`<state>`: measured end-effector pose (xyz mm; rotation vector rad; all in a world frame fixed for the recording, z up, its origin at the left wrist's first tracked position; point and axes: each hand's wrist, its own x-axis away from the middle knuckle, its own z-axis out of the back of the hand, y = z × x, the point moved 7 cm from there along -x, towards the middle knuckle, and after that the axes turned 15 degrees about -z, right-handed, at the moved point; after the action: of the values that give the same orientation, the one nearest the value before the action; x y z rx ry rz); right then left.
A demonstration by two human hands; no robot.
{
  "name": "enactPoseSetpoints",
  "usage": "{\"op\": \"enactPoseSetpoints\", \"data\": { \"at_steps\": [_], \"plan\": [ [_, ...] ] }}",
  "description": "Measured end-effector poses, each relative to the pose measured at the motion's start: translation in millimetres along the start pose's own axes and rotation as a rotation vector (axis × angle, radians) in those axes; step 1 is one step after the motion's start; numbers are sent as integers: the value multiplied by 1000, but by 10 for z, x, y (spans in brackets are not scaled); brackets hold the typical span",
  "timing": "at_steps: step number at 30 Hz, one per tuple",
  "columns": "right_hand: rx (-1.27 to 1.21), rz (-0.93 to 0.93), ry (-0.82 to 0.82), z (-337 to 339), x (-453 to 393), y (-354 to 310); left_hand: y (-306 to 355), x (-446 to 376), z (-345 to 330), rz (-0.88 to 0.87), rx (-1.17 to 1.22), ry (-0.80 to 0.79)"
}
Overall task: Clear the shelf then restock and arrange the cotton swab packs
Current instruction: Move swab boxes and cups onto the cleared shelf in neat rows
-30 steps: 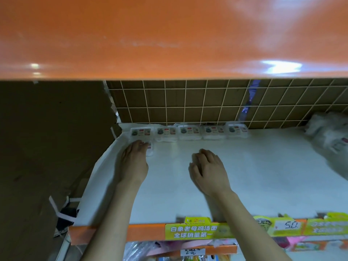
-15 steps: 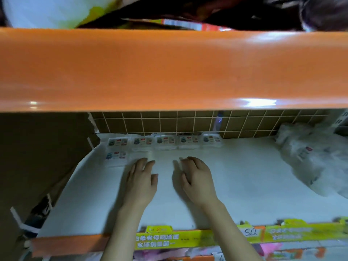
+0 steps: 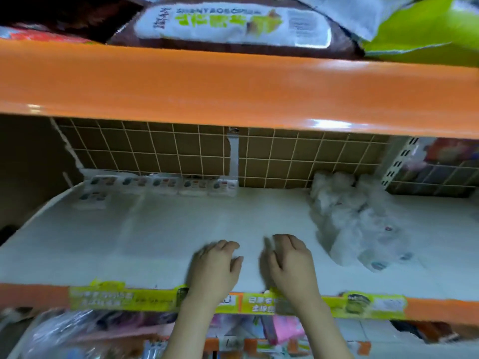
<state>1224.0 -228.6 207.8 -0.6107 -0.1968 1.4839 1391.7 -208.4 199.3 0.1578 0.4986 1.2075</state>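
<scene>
Packs (image 3: 161, 183) are lining the shelf's (image 3: 166, 229) rear left, one (image 3: 92, 197) sitting in front. Left hand (image 3: 213, 270) and right hand (image 3: 291, 265) are hovering empty, fingers loosely curled, near the front edge. Judgement: reaching right for the plastic bag (image 3: 357, 224) is calling for a gentle lift. Brown grid (image 3: 181, 151) is backing the bay.

Shelf (image 3: 160, 239), mid-frame: row of five cotton swab packs (image 3: 166, 183) along the back edge at upper left, against the tiled back wall (image 3: 160, 149); a sixth pack (image 3: 92, 198) just in front of the row's left end. Heap of plastic bags (image 3: 355, 218) on the shelf at right; left hand (image 3: 213, 270) and right hand (image 3: 291, 265) side by side at the front edge, lower centre, above the price strip (image 3: 124, 297). Upper shelf (image 3: 233, 86) across the top of frame, with bagged goods (image 3: 233, 24) lying on it
</scene>
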Motion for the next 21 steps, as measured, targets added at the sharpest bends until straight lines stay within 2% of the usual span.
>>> {"op": "enactPoseSetpoints", "data": {
  "at_steps": [6,9,14,21],
  "plan": [
    [-21,34,-28,140,93,47,60,-24,53,59,-46,-70],
    [-53,39,-51,211,88,-17,-24,0,163,87,-18,-37],
    [-135,29,18,432,-14,-133,-169,18,371,143,-6,43],
    [-211,38,89,829,-160,-18,106,-123,384,120,22,83]
  ]
}}
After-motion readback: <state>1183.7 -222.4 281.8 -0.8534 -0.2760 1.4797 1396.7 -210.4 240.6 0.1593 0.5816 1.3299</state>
